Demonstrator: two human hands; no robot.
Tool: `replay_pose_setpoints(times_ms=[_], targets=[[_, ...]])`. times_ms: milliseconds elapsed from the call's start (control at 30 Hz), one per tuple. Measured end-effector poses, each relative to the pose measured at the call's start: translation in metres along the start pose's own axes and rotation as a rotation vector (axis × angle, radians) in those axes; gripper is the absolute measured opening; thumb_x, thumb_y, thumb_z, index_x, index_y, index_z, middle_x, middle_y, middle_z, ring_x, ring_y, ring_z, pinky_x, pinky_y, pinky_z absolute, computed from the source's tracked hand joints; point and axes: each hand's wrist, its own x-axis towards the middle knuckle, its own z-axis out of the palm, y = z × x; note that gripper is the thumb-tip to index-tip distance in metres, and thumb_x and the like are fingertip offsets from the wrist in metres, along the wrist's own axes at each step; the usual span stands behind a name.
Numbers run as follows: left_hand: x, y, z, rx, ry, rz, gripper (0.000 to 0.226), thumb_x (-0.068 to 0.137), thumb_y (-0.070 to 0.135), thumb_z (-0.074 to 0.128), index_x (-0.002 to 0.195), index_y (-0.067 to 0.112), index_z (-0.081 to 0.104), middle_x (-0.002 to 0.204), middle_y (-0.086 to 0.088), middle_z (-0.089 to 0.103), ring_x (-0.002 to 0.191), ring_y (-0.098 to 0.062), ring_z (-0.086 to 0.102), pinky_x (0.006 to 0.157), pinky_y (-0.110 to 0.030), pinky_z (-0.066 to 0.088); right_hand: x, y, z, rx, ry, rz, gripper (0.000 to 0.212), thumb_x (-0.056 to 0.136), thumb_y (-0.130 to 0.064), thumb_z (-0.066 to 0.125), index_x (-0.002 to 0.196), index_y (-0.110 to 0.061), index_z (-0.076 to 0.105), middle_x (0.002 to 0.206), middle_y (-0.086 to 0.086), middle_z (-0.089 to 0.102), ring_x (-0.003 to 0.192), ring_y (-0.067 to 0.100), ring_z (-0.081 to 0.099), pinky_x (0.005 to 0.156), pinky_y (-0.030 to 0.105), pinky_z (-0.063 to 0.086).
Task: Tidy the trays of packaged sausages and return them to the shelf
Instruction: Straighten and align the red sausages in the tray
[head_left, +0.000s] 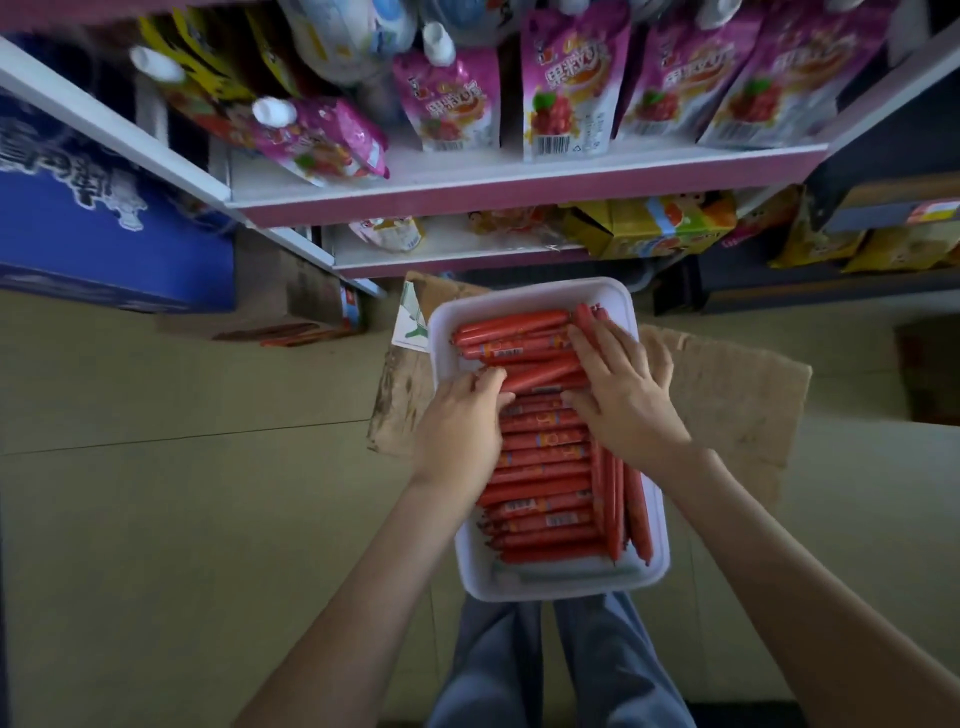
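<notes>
Tray on the floor, sorting about half done.

Nearest, the white tray lies just past the person's knees, on cardboard. The near rows of sausages are packed straight. At mid-tray the left hand curls its fingers round the end of a loose sausage lying askew. The right hand is spread flat, pressing on the pile and gripping nothing. The far rows look uneven. Beyond, the shelf holds pink pouches. Judged left to do: straighten the far end, then lift the tray back.
</notes>
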Motion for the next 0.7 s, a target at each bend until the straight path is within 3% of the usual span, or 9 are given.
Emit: replay_pose_setpoints(times_ms=[33, 100, 167, 300, 367, 500, 600, 700], targets=[[-0.005, 0.005, -0.013, -0.050, 0.007, -0.004, 0.026, 0.097, 0.022, 0.051, 0.117, 0.010, 0.061, 0.097, -0.012, 0.063, 0.092, -0.029, 0.057, 0.068, -0.030, 0.040, -0.004, -0.005, -0.014, 0.185, -0.021, 0.010, 0.055, 0.097, -0.032, 0.050, 0.147, -0.022, 0.032, 0.152, 0.000, 0.031, 0.140, 0.019, 0.023, 0.113, 0.036, 0.003], [-0.011, 0.016, -0.044, -0.199, -0.014, -0.027, 0.025, 0.095, 0.022, 0.055, 0.115, 0.009, 0.064, 0.100, -0.009, 0.065, 0.092, -0.023, 0.057, 0.072, -0.017, 0.034, -0.016, -0.015, -0.048, 0.509, -0.017, 0.067, 0.034, 0.095, -0.021, 0.055, 0.128, -0.028, 0.055, 0.122, -0.006, 0.056, 0.115, 0.011, 0.051, 0.099, 0.023, 0.033], [-0.015, 0.027, -0.079, -0.384, -0.073, -0.095, 0.023, 0.092, 0.024, 0.060, 0.111, 0.013, 0.066, 0.101, 0.003, 0.064, 0.089, -0.011, 0.057, 0.072, -0.005, 0.035, -0.032, -0.028, -0.087, 0.701, 0.064, 0.115, 0.029, 0.090, -0.008, 0.061, 0.104, -0.034, 0.063, 0.099, -0.010, 0.064, 0.089, -0.001, 0.061, 0.081, 0.014, 0.046], [-0.027, 0.057, -0.160, -0.683, -0.084, -0.155, 0.014, 0.085, 0.025, 0.068, 0.089, 0.036, 0.061, 0.092, 0.015, 0.066, 0.083, -0.002, 0.064, 0.074, -0.014, 0.048, -0.067, -0.058, -0.170, 0.999, 0.171, 0.159, 0.017, 0.085, 0.006, 0.061, 0.089, -0.010, 0.064, 0.080, 0.000, 0.071, 0.075, 0.009, 0.065, 0.070, 0.018, 0.052], [-0.036, 0.078, -0.203, -0.847, -0.018, -0.142, 0.015, 0.086, 0.013, 0.066, 0.091, 0.027, 0.063, 0.084, 0.013, 0.066, 0.075, 0.004, 0.063, 0.069, -0.009, 0.046, -0.086, -0.073, -0.210, 1.065, 0.208, 0.128, 0.016, 0.090, 0.004, 0.055, 0.085, -0.008, 0.064, 0.071, 0.000, 0.071, 0.069, 0.010, 0.064, 0.065, 0.017, 0.051], [-0.061, 0.124, -0.271, -1.446, 0.075, -0.147, 0.013, 0.087, -0.006, 0.055, 0.090, 0.004, 0.062, 0.066, 0.002, 0.065, 0.062, -0.010, 0.062, 0.064, -0.018, 0.053, -0.123, -0.101, -0.270, 1.262, 0.235, 0.071, 0.025, 0.099, -0.004, 0.042, 0.076, -0.008, 0.053, 0.067, 0.002, 0.068, 0.063, 0.011, 0.063, 0.062, 0.019, 0.049], [-0.073, 0.156, -0.303, -1.635, 0.156, -0.098, 0.006, 0.082, 0.002, 0.059, 0.084, 0.006, 0.063, 0.068, 0.001, 0.065, 0.061, -0.009, 0.062, 0.062, -0.019, 0.054, -0.143, -0.130, -0.307, 1.429, 0.276, 0.014, 0.027, 0.099, -0.001, 0.036, 0.074, -0.008, 0.044, 0.057, -0.002, 0.060, 0.055, 0.007, 0.056, 0.057, 0.016, 0.045], [-0.083, 0.185, -0.329, -1.712, 0.154, 0.063, 0.014, 0.074, 0.019, 0.067, 0.085, 0.012, 0.070, 0.088, -0.003, 0.071, 0.082, -0.015, 0.067, 0.074, -0.026, 0.055, -0.160, -0.156, -0.341, 1.487, 0.273, -0.084, 0.029, 0.099, -0.001, 0.036, 0.073, -0.011, 0.044, 0.059, 0.001, 0.059, 0.057, 0.009, 0.056, 0.060, 0.020, 0.045]])
